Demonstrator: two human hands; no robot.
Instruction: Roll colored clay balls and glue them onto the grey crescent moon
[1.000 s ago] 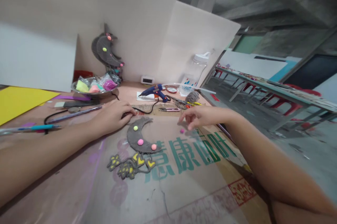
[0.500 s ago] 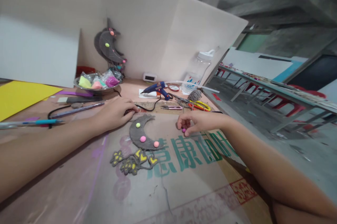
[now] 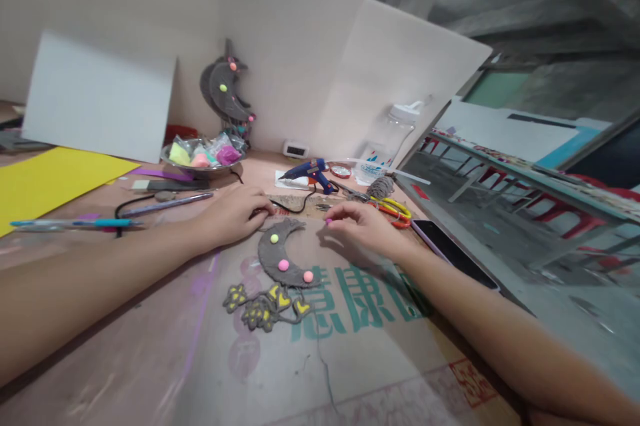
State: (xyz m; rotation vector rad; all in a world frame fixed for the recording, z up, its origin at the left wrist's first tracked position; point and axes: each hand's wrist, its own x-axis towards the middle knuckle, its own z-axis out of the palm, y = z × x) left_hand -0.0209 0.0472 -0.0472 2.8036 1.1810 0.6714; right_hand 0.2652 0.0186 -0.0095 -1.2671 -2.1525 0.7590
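Note:
My right hand (image 3: 357, 226) pinches a small purple-pink ball (image 3: 328, 221) between thumb and fingertips, held over the board to the right of a grey crescent moon. That moon (image 3: 270, 254) lies flat, with yellow-green, pink and coral balls on it. Below it, grey yarn flowers and hearts with yellow fillings (image 3: 260, 313) hang from its lower end. My left hand (image 3: 240, 213) rests on the table by the moon's upper tip. Its fingers lie loosely forward with the thumb apart, and nothing shows in them.
Behind stand a blue glue gun (image 3: 310, 173), scissors (image 3: 393, 209), a yarn ball (image 3: 381, 187) and a water bottle (image 3: 387, 146). A metal bowl (image 3: 200, 169) holds bagged coloured clay. A finished moon (image 3: 225, 89) leans on the wall. A phone (image 3: 455, 254) lies right; pens (image 3: 75, 223) lie left.
My right hand has moved left and slightly away from me with the ball, closer to the moon's upper part, uncovering the phone. The view has shifted slightly left. My left hand stays put.

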